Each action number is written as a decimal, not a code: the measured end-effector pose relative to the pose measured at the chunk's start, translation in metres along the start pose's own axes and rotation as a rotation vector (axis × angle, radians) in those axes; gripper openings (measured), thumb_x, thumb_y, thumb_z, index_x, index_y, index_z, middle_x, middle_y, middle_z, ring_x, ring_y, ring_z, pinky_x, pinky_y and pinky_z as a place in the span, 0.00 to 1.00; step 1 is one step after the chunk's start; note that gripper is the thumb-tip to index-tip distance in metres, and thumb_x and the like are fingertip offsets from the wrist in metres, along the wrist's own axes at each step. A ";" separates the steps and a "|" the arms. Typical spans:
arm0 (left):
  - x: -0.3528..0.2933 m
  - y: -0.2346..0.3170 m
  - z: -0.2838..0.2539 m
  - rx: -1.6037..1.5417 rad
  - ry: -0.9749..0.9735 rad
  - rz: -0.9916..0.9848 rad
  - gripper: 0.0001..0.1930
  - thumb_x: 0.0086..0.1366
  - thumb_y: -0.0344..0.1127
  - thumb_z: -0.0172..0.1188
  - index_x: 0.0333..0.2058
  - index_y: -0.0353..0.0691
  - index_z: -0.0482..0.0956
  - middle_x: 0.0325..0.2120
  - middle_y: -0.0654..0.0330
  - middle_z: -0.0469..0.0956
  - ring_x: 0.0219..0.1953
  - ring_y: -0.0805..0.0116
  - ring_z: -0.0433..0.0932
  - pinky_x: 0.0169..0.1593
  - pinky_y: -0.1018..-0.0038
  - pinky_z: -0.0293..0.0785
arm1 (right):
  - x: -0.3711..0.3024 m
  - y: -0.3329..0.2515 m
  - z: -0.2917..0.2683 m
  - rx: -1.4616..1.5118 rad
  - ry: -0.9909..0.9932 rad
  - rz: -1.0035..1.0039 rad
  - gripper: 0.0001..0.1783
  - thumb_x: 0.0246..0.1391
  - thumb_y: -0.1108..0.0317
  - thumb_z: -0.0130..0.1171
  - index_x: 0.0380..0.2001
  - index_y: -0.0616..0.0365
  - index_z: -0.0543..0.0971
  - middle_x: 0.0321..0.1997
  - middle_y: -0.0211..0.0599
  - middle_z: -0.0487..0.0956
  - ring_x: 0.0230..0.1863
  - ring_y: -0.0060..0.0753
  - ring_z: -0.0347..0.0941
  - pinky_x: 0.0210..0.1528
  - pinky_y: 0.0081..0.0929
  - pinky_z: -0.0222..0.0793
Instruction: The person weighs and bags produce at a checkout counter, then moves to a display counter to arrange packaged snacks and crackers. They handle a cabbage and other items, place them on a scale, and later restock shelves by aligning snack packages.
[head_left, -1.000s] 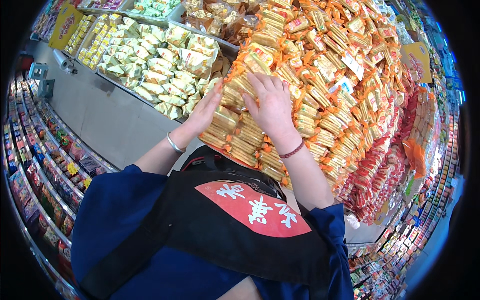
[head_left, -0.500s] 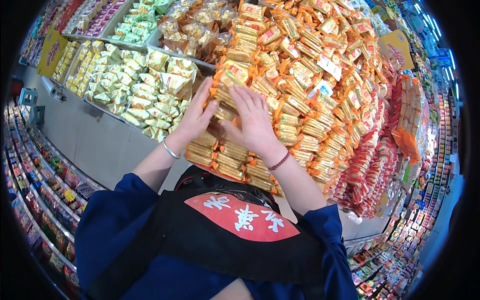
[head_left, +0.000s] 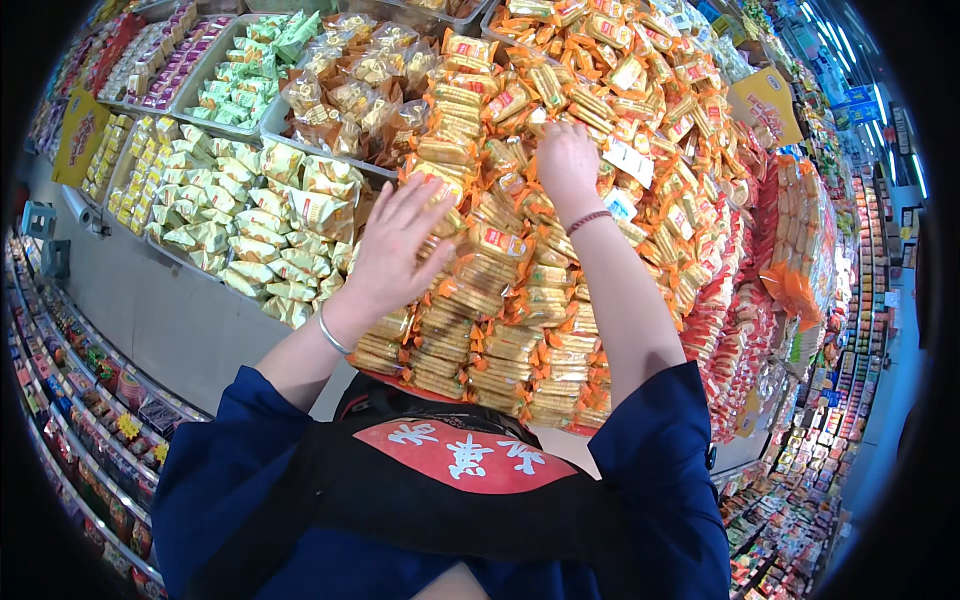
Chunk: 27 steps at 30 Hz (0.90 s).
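Note:
Clear-and-orange wrapped biscuit packets (head_left: 500,350) are stacked in rows near me and heaped loosely farther back. My left hand (head_left: 400,245), with a silver bangle at the wrist, lies with fingers spread over the packets at the left side of the pile. Farther out, my right hand (head_left: 568,165) reaches into the loose heap, a dark red bead bracelet on its wrist. Its fingers bend down around a biscuit packet, and the fingertips are partly hidden. Between the hands, several packets lie in stacked columns.
Left of the pile are a bin of pale green-yellow packets (head_left: 265,225) and a bin of brown packets (head_left: 350,85). Red-wrapped packets (head_left: 735,320) are stacked on the right. A yellow sign (head_left: 768,108) stands at the back right. Store shelves (head_left: 90,400) curve along the left.
My right hand has moved away from the left hand, forward and right into the loose heap, and its fingers have curled. My left hand has turned flatter over the packets. The view has shifted slightly.

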<state>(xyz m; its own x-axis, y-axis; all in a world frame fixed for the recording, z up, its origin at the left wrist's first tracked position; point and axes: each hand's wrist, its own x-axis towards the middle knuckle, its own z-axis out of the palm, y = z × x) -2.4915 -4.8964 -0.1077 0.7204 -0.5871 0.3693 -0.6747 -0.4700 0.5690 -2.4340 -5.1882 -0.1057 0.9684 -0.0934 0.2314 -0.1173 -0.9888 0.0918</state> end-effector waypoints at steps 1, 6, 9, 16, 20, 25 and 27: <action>0.004 0.004 0.003 0.052 -0.041 0.014 0.26 0.67 0.42 0.57 0.62 0.42 0.70 0.65 0.50 0.65 0.70 0.51 0.58 0.71 0.50 0.48 | 0.003 -0.001 0.007 -0.049 -0.022 -0.002 0.14 0.56 0.67 0.58 0.44 0.59 0.79 0.45 0.42 0.79 0.52 0.45 0.73 0.54 0.40 0.71; 0.012 0.009 0.022 0.175 -0.181 -0.033 0.25 0.67 0.44 0.58 0.59 0.41 0.73 0.61 0.51 0.70 0.68 0.55 0.62 0.72 0.50 0.47 | 0.022 -0.007 0.016 -0.171 -0.066 0.037 0.11 0.54 0.67 0.56 0.41 0.57 0.79 0.45 0.38 0.78 0.50 0.39 0.73 0.51 0.37 0.68; 0.013 0.006 0.024 0.151 -0.149 -0.032 0.22 0.67 0.44 0.57 0.55 0.40 0.76 0.58 0.53 0.73 0.66 0.57 0.65 0.72 0.51 0.48 | 0.024 -0.002 0.019 -0.197 -0.001 0.010 0.12 0.54 0.65 0.57 0.40 0.56 0.79 0.44 0.37 0.78 0.50 0.39 0.73 0.51 0.38 0.66; 0.012 0.005 0.022 0.146 -0.133 -0.019 0.21 0.66 0.43 0.58 0.53 0.39 0.77 0.57 0.54 0.74 0.65 0.58 0.66 0.71 0.51 0.48 | 0.025 0.024 -0.001 0.053 0.111 0.007 0.19 0.54 0.57 0.64 0.44 0.56 0.79 0.47 0.38 0.78 0.52 0.40 0.72 0.54 0.39 0.67; 0.013 0.008 0.023 0.146 -0.133 -0.025 0.20 0.66 0.42 0.59 0.53 0.39 0.78 0.57 0.54 0.74 0.65 0.58 0.66 0.71 0.50 0.49 | 0.027 0.055 0.003 -0.088 0.234 0.020 0.40 0.48 0.55 0.70 0.62 0.57 0.68 0.59 0.44 0.72 0.63 0.47 0.66 0.63 0.44 0.64; 0.011 0.007 0.023 0.131 -0.119 -0.035 0.19 0.66 0.41 0.59 0.52 0.40 0.78 0.57 0.55 0.74 0.65 0.58 0.66 0.71 0.51 0.49 | 0.041 0.079 -0.010 0.032 -0.105 0.011 0.45 0.43 0.55 0.73 0.63 0.61 0.67 0.59 0.48 0.73 0.63 0.52 0.65 0.63 0.46 0.65; 0.012 0.007 0.023 0.133 -0.119 -0.031 0.19 0.66 0.41 0.59 0.52 0.40 0.78 0.57 0.55 0.74 0.65 0.58 0.66 0.71 0.51 0.49 | 0.044 0.082 -0.013 0.055 -0.097 0.009 0.44 0.43 0.55 0.72 0.61 0.63 0.68 0.58 0.49 0.73 0.62 0.52 0.65 0.63 0.46 0.66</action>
<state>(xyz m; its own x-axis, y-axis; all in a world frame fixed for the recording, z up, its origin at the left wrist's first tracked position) -2.4916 -4.9215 -0.1162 0.7227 -0.6410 0.2586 -0.6732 -0.5680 0.4734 -2.4035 -5.2723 -0.0756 0.9844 -0.1103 0.1370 -0.1163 -0.9926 0.0360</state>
